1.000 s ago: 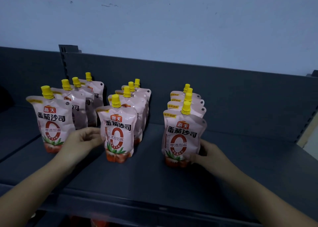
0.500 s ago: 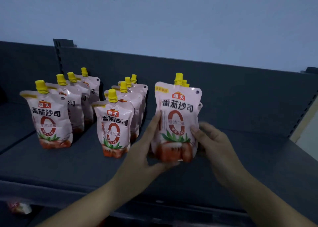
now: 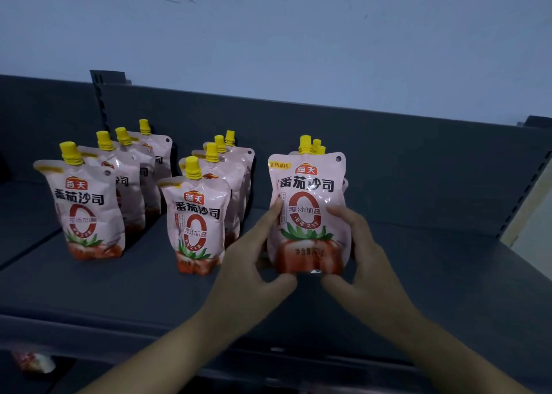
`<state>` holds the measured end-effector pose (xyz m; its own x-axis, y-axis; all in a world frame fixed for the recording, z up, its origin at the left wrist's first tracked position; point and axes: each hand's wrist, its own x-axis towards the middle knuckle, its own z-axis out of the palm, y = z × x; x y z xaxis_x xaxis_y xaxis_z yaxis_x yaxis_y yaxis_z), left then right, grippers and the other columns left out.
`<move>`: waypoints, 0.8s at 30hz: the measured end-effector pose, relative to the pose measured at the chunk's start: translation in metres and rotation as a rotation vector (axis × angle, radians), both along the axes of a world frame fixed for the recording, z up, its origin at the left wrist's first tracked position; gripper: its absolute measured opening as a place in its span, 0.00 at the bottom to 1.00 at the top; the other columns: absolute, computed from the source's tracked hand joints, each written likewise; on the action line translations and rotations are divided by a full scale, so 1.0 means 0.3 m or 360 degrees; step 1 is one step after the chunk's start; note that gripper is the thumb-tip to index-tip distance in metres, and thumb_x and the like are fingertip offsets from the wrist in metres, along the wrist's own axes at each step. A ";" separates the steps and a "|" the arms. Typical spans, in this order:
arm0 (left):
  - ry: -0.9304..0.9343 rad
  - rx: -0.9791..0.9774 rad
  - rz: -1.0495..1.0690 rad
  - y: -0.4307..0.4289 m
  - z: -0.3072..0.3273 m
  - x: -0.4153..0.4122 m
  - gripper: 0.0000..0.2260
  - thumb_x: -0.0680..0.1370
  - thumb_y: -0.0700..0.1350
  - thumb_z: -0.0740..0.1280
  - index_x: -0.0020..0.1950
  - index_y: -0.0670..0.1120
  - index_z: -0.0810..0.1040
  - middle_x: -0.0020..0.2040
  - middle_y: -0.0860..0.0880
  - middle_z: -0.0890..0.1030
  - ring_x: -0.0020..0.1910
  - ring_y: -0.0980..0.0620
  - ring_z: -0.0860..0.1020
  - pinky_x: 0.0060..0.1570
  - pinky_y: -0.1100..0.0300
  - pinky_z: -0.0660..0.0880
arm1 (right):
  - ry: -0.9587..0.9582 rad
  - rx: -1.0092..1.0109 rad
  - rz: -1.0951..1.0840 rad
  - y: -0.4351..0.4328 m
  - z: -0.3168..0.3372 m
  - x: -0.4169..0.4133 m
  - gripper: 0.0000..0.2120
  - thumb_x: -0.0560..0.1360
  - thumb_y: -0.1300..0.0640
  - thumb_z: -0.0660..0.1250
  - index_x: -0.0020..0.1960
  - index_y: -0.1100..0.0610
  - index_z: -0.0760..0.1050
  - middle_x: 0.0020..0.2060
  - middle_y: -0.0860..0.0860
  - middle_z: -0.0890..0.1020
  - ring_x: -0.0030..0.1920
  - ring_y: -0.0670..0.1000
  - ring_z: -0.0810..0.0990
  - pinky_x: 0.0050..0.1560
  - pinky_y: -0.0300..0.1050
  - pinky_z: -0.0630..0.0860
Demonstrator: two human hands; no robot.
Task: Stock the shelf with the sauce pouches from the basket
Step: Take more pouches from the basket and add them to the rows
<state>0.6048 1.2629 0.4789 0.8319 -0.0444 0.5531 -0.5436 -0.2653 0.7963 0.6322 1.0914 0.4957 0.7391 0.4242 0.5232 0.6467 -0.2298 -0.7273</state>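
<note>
Pink sauce pouches with yellow caps stand in three rows on the dark grey shelf (image 3: 119, 286). The front pouch of the right row (image 3: 309, 211) is held upright between both hands, close behind it the other pouches of that row, only their caps showing. My left hand (image 3: 254, 262) grips its left edge, fingers up the side and thumb under the bottom. My right hand (image 3: 355, 253) grips its right edge the same way. The left row's front pouch (image 3: 85, 211) and the middle row's front pouch (image 3: 198, 226) stand untouched. The basket is out of sight.
The shelf's back panel (image 3: 388, 160) rises behind the rows, with a pale wall above. Bare shelf surface lies to the right of the right row. Below the shelf's front lip, at lower left, a red and white packet (image 3: 33, 360) shows dimly.
My left hand came over from the left row to the right row's front pouch. Both hands now hold that pouch, which has shifted back against the pouches behind it.
</note>
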 end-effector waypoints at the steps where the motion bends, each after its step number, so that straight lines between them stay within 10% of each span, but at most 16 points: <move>1: -0.0062 -0.0002 0.0085 -0.015 -0.009 -0.001 0.34 0.68 0.40 0.68 0.71 0.56 0.61 0.60 0.63 0.77 0.59 0.64 0.76 0.54 0.68 0.76 | -0.0088 -0.0004 -0.0101 0.017 -0.012 -0.004 0.30 0.66 0.60 0.68 0.61 0.38 0.62 0.56 0.28 0.73 0.56 0.37 0.78 0.50 0.31 0.77; 8: -0.0205 0.0245 0.0250 -0.002 -0.031 0.018 0.30 0.73 0.40 0.62 0.75 0.49 0.57 0.57 0.64 0.72 0.55 0.71 0.72 0.53 0.74 0.71 | -0.0197 -0.0129 -0.0286 0.027 -0.046 0.013 0.18 0.68 0.42 0.57 0.57 0.36 0.63 0.51 0.31 0.73 0.53 0.30 0.75 0.47 0.22 0.70; 21: 0.0404 -0.0509 -0.0580 0.032 -0.009 0.047 0.42 0.65 0.31 0.72 0.66 0.65 0.57 0.59 0.62 0.80 0.59 0.58 0.78 0.49 0.62 0.78 | -0.0144 -0.0136 -0.0006 -0.039 -0.058 0.048 0.28 0.71 0.60 0.60 0.58 0.28 0.61 0.55 0.31 0.72 0.52 0.37 0.77 0.44 0.26 0.73; 24: 0.0368 -0.0580 -0.0423 0.018 0.000 0.072 0.42 0.67 0.34 0.70 0.68 0.65 0.52 0.57 0.64 0.80 0.57 0.61 0.78 0.48 0.66 0.78 | -0.0045 -0.0276 0.0154 -0.053 -0.053 0.056 0.32 0.70 0.58 0.65 0.67 0.35 0.56 0.61 0.33 0.69 0.62 0.41 0.74 0.59 0.35 0.74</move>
<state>0.6262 1.2684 0.4790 0.9206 -0.1095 0.3748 -0.3532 0.1758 0.9189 0.6491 1.0754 0.4799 0.6767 0.5780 0.4561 0.6914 -0.2861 -0.6634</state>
